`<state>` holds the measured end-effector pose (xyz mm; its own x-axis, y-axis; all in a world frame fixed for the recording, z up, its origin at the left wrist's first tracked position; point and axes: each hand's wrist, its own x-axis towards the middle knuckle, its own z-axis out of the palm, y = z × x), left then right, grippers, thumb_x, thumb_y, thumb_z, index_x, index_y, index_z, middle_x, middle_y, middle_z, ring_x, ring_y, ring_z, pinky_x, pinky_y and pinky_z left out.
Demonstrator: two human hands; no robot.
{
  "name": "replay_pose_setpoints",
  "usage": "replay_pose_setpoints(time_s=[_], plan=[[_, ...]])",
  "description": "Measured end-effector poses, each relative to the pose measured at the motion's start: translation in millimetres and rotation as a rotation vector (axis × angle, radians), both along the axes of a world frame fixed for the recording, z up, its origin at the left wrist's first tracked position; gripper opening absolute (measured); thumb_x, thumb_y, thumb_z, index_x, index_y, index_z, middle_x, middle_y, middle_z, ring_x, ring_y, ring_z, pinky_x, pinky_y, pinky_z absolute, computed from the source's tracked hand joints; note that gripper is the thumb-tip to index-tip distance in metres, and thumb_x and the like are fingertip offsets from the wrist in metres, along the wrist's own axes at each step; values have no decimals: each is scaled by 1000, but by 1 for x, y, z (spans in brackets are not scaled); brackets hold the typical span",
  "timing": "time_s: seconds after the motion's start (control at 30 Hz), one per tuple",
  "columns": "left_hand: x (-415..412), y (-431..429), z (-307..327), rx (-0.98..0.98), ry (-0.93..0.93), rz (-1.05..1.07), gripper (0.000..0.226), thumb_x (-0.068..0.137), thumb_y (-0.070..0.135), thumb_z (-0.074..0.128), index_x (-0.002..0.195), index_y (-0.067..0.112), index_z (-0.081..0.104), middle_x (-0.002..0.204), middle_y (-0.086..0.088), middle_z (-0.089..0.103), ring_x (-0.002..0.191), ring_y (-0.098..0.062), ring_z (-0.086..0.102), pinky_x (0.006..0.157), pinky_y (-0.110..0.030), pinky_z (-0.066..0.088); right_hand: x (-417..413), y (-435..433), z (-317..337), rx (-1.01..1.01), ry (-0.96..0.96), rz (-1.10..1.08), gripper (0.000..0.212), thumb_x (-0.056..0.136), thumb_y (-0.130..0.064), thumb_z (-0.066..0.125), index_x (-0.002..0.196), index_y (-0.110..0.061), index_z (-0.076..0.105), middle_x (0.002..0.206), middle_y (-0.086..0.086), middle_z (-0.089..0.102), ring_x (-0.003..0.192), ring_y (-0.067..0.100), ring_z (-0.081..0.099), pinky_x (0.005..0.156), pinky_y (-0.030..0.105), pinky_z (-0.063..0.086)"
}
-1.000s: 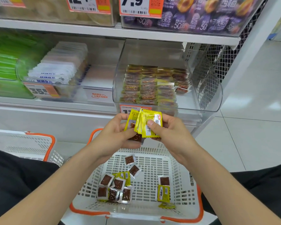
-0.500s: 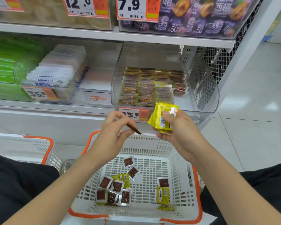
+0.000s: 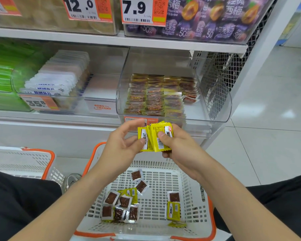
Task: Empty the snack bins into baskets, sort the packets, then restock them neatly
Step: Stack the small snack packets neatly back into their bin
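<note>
Half a second back the left hand [image 3: 123, 145] stood apart from the bundle, pinching one packet edge-on. Now it has closed the gap and lays that outer packet [image 3: 142, 133] against the left face of the stack of yellow packets [image 3: 157, 129]. Both hang just above the far rim of the white basket [image 3: 163, 164], between it and the shelf. That is a sensible spot, since anything that slips drops back in.

The left thumb and fingertips pinch the outer packet. The right hand [image 3: 179, 148] is clenched round the stack, thumb across its front and fingers wrapped behind, so the packets stay squared up — ready, I judge, to go in as one tidy block.

On the basket's floor lie the loose packets [image 3: 122, 204] not yet gathered. One cluster sits at its near-left, mostly brown window side up, and a few lie at its near-right (two show yellow).

Beyond the basket, on the shelf, the clear bin [image 3: 198, 113] already holds neat rows of packets [image 3: 155, 98]. Bare floor shows at its right side — probably where this bundle belongs. Sorting and restocking look well along for this bin. A second basket [image 3: 24, 159] sits to the left of the first.
</note>
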<state>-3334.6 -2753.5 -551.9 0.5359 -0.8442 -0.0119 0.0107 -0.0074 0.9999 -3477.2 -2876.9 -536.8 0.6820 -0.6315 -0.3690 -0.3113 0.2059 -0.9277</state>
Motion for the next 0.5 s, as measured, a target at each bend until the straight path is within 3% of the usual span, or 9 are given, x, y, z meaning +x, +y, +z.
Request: replay_pose_setpoints(time_s=[0.07,0.13,0.2,0.3,0.43,0.5], plan=[[0,-2,1,27,55,42,41,97,-3,68,131,19,63,123,8,73,96,-19,77,76,-25,58,1,0,-1,-61,22,-21,38,108,-36,56,145,-35,47,136,-7,65,113,19,63,91,38,51],[4,-3,2,83,77,106,34,95,0,72,124,16,66,113,2,77,94,-19,78,74,-26,58,-2,-2,1,-218,14,-5,35,108,-32,55,142,-36,47,142,-6,61,127,19,59,107,44,49],[12,-3,1,145,40,106,27,96,3,73,118,19,73,106,0,79,91,-19,78,74,-27,58,-6,-6,4,-422,37,97,30,108,-27,55,137,-35,48,133,-8,62,123,16,59,107,47,49],[21,-2,0,185,-38,62,31,97,6,72,119,28,74,99,-6,78,85,-17,75,77,-30,57,-9,-9,9,-584,121,328,42,106,-26,58,144,-37,43,136,-12,54,128,10,52,105,43,49],[19,-6,4,121,117,55,26,92,18,76,117,12,71,96,-20,78,80,-24,72,81,-35,56,-6,-1,8,-742,177,469,61,107,-24,58,159,-34,29,151,-13,40,139,2,39,113,29,39],[16,-9,8,112,149,27,31,91,29,73,113,6,73,100,-20,78,88,-27,75,93,-42,57,-4,4,5,-832,195,456,59,108,-21,55,161,-29,29,139,-12,32,121,1,46,105,23,37]])
